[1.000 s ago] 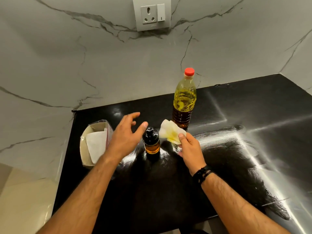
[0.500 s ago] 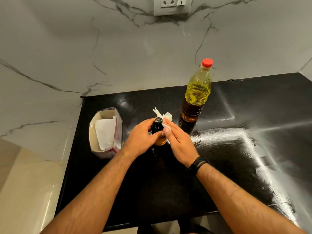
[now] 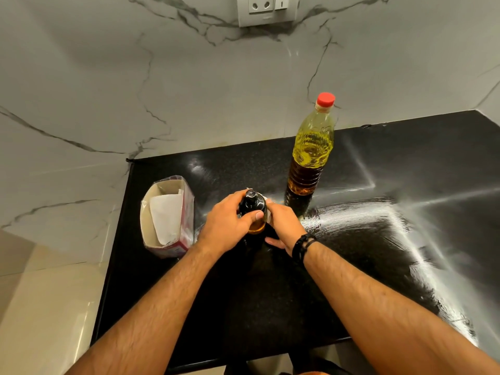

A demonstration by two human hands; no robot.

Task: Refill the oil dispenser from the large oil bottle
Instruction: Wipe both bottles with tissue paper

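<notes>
Oil dispenser [image 3: 253, 211] sitting on worktop [image 3: 378, 253], black top on, left hand [image 3: 230, 226] fingers gripping it, right hand [image 3: 284, 226] pressing tissue [image 3: 268, 217] against its side. Large oil bottle [image 3: 311, 150] standing capped just behind; looking like wipe-down or not yet poured, can't tell

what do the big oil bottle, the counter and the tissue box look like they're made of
Large oil bottle: likely clear plastic, ribbed and see-through, with a matte red cap. Counter: probably polished black stone, given the speckles and glare streaks. Tissue box: seemingly cardboard, plain brown inside, in a glossy film wrap.
</notes>
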